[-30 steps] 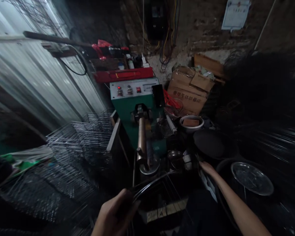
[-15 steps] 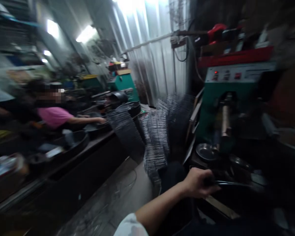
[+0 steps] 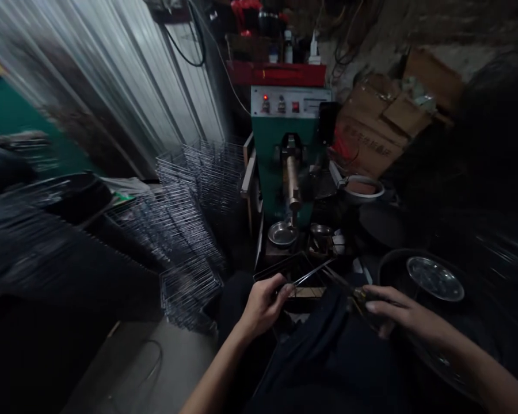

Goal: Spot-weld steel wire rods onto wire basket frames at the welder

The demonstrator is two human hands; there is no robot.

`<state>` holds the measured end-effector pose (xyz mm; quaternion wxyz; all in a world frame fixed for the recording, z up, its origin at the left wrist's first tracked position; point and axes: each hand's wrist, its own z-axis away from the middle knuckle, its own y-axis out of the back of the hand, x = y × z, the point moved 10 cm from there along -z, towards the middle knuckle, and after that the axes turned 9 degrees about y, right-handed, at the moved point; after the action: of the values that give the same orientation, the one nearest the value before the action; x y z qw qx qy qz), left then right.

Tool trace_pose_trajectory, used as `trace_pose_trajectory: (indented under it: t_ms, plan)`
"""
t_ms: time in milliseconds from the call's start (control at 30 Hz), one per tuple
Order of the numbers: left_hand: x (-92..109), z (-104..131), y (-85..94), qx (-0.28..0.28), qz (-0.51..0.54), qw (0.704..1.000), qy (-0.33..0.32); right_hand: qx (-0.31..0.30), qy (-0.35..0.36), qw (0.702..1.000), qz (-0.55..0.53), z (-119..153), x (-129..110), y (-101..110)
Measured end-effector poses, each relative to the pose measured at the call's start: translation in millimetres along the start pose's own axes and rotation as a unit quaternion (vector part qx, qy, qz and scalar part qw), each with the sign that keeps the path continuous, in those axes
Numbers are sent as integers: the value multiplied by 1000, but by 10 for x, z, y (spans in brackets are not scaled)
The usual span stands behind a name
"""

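Note:
My left hand (image 3: 265, 302) is closed around a slim, shiny metal tool (image 3: 308, 277), whose thin end points up and to the right. My right hand (image 3: 392, 310) grips a dark, slender tool with a yellowish part (image 3: 359, 294) by the fingers; its exact kind is too dim to make out. The tips of both tools come close together over my lap. Beyond them stands a green machine (image 3: 267, 149) with a lit red lamp and a brownish spindle (image 3: 292, 179). Beneath the spindle sits a round metal dish (image 3: 282, 234).
Stacked wire racks (image 3: 185, 230) stand on the left. On the right are a dark round basin with a clear-looking lid or dish (image 3: 435, 279), a white bowl (image 3: 362, 190) and cardboard boxes (image 3: 371, 126). Small bottles (image 3: 288, 49) stand on the machine's red top.
The view has swung right, so the person in pink is out of sight. My right hand has come into view with a tool, and the left now shows a slim metal tool.

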<state>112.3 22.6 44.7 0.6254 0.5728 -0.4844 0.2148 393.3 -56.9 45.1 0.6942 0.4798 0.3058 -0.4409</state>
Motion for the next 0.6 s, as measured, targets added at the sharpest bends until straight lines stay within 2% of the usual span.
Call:
trace_pose_trajectory:
  t_ms: [133,200,300,367,433,600]
  plan:
    - [35,13,-24,-4,-14,1000,-7,-55,8,997,59,-80,-242,-39]
    - [70,14,-4,-3,-24,1000,-17,-85,37,990,105,-117,-382,-95]
    - [107,9,55,12,-40,999,-30,-94,96,976,173,-165,-577,-124]
    - [84,1,66,9,-13,1000,-22,-95,115,969,198,-183,-632,-129]
    - [20,-6,17,-18,43,999,3,-97,116,967,205,-193,-646,-131]
    - [-107,6,-130,-57,125,989,52,-92,76,970,211,-219,-671,-111]
